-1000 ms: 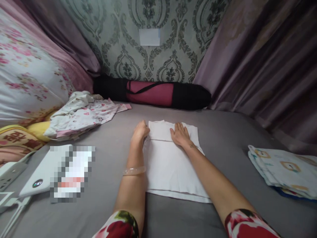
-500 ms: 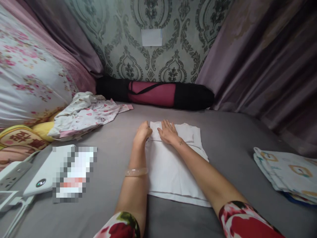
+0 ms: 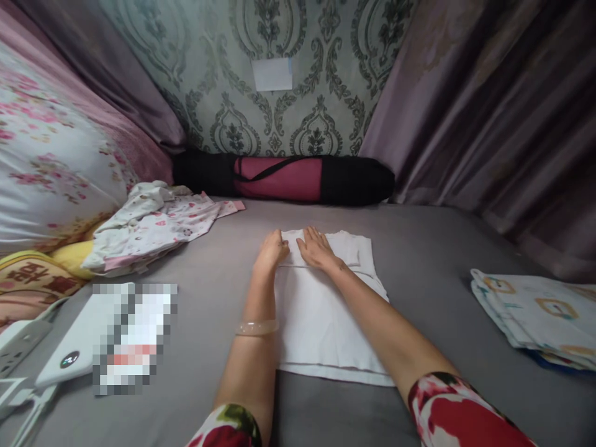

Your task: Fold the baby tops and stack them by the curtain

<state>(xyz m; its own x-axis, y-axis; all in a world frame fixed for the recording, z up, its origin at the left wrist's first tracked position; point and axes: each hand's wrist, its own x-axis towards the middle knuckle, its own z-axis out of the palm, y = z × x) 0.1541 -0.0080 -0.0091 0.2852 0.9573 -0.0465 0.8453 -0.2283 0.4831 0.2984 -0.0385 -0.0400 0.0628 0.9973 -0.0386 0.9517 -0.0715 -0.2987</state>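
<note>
A white folded garment [image 3: 326,323] lies on the grey sheet in front of me, its far end turned over into a flat band. At the band's left corner, my left hand [image 3: 274,249] is closed with bent fingers on the cloth's edge; the fingertips are partly hidden. My right hand [image 3: 317,248] rests palm down on the band, fingers stretched out and pressing the cloth flat. The garment's near edge shows two layers between my forearms.
A black and pink long bag [image 3: 279,179] lies along the wall. Patterned baby clothes [image 3: 162,223] and a white power bank [image 3: 84,341] with cables are on the left, beside a blurred-out object [image 3: 139,335]. Folded patterned cloths [image 3: 540,310] are stacked at right.
My left hand has shifted slightly inward over the garment's left corner. My right hand stays flat on the band. The whole view has turned a little to the right.
</note>
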